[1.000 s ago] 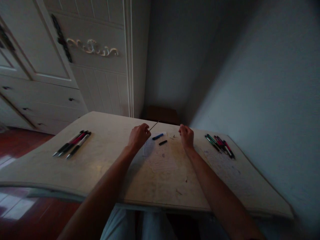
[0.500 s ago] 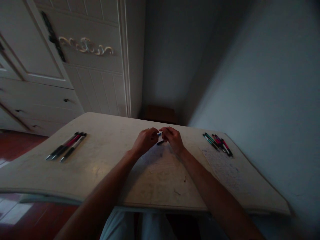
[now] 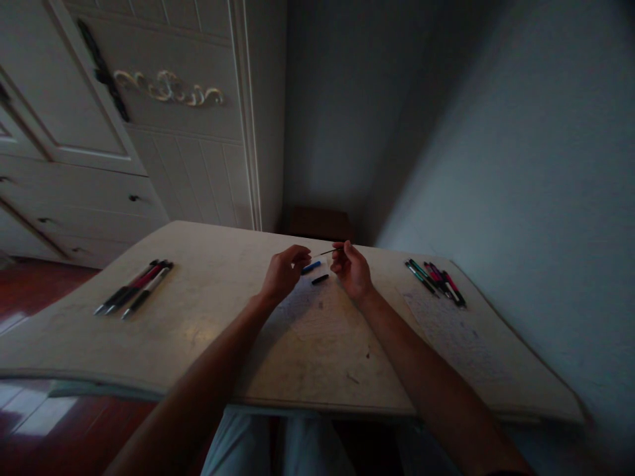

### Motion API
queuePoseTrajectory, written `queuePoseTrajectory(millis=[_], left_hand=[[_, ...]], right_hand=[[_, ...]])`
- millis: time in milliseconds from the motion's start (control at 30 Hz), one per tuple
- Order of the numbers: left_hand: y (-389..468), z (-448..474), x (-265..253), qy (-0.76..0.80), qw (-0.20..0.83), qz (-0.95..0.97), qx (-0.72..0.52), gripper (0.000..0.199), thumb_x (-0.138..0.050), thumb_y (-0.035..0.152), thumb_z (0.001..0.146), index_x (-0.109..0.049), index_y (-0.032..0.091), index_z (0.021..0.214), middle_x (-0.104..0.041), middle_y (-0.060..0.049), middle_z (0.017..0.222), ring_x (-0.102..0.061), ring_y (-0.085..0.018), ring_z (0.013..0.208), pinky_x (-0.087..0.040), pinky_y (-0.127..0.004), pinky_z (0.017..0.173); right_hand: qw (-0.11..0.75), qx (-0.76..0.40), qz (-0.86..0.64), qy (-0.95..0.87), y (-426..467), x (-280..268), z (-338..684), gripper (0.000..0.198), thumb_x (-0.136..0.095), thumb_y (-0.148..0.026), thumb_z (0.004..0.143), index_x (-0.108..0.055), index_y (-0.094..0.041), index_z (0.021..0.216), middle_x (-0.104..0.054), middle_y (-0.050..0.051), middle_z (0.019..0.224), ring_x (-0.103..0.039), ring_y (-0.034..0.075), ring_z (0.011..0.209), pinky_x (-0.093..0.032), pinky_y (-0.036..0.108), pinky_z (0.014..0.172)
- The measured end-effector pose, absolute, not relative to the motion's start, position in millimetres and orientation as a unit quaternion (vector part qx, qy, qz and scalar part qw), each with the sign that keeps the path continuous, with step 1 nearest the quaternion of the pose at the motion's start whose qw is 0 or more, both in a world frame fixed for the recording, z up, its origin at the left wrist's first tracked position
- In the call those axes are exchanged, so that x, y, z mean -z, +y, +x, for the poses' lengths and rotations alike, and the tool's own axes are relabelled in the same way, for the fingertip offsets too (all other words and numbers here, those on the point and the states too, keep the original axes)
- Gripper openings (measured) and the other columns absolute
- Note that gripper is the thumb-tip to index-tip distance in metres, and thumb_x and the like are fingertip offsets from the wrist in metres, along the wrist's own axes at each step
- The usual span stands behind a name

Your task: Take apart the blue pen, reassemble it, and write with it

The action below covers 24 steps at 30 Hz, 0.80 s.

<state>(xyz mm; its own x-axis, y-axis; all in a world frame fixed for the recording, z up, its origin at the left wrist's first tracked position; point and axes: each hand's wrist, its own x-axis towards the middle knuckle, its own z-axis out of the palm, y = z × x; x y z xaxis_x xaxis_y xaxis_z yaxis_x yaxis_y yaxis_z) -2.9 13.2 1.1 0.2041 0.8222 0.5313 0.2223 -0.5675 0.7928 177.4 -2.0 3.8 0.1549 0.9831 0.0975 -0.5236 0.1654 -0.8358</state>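
My right hand [image 3: 351,270] pinches a thin dark pen refill [image 3: 331,251] between thumb and fingertips, and the refill's thin end points left. Opposite it, my left hand [image 3: 286,271] is curled with its fingertips close to that end. A short blue pen barrel [image 3: 311,267] sticks out from under the left fingers; their grip on it is partly hidden. Just below the barrel, a short black pen part [image 3: 320,279] lies near the upper edge of a sheet of handwritten paper [image 3: 317,307].
Several pens [image 3: 133,289] lie side by side on the left of the pale table [image 3: 208,370]. On the right lie several more pens [image 3: 436,281] beside another written sheet [image 3: 446,327]. A white cabinet [image 3: 193,172] and a wall [image 3: 520,165] stand beyond the table.
My hands have moved slightly apart. The dark refill now shows in my right hand, and more of the blue barrel is visible by my left. The black part stays on the table.
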Motion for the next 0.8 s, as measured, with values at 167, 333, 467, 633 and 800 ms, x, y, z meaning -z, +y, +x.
queuePoseTrajectory(millis=[167,333,467,633,800], left_hand=[[17.0,-1.6,0.1,0.363,0.335,0.684,-0.536,0.015,-0.066,0.013,0.076,-0.063,0.016,0.091,-0.072,-0.004,0.081,-0.071,-0.017,0.079,-0.058,-0.029,0.076],[20.4,-0.1,1.0,0.358,0.385,0.65,-0.549,0.019,-0.069,0.018,0.073,-0.062,0.015,0.091,-0.072,-0.005,0.08,-0.071,-0.018,0.079,-0.058,-0.032,0.077],[19.9,0.2,-0.9,0.361,0.414,0.631,-0.547,0.023,-0.07,0.019,0.07,-0.062,0.015,0.091,-0.072,-0.005,0.081,-0.071,-0.018,0.079,-0.058,-0.032,0.078],[20.2,-0.3,0.4,0.364,0.414,0.635,-0.541,0.025,-0.071,0.021,0.07,-0.062,0.014,0.093,-0.072,-0.006,0.082,-0.07,-0.017,0.08,-0.058,-0.032,0.078],[20.9,-2.3,4.5,0.388,0.334,0.671,-0.537,0.021,-0.069,0.023,0.074,-0.064,0.015,0.094,-0.071,-0.005,0.082,-0.069,-0.016,0.077,-0.057,-0.03,0.075]], right_hand=[[0.678,-0.557,-0.33,-0.348,-2.7,-2.9,176.6,0.031,-0.072,-0.047,0.077,-0.069,-0.016,0.081,-0.061,0.001,0.066,-0.047,0.006,0.049,-0.038,0.019,0.043],[0.668,-0.554,-0.33,-0.37,-3.4,-0.4,174.6,0.032,-0.072,-0.048,0.076,-0.068,-0.017,0.082,-0.061,0.001,0.066,-0.048,0.007,0.05,-0.039,0.019,0.043],[0.666,-0.544,-0.33,-0.389,-3.0,1.9,175.3,0.032,-0.071,-0.049,0.078,-0.067,-0.017,0.083,-0.062,0.001,0.069,-0.049,0.007,0.048,-0.039,0.021,0.044],[0.664,-0.524,-0.346,-0.406,-3.3,2.7,175.6,0.036,-0.069,-0.051,0.078,-0.065,-0.017,0.086,-0.063,0.001,0.071,-0.05,0.007,0.048,-0.04,0.022,0.045],[0.654,-0.505,-0.354,-0.437,-6.1,1.5,171.5,0.036,-0.069,-0.052,0.078,-0.066,-0.017,0.087,-0.066,0.002,0.074,-0.052,0.008,0.048,-0.04,0.022,0.045]])
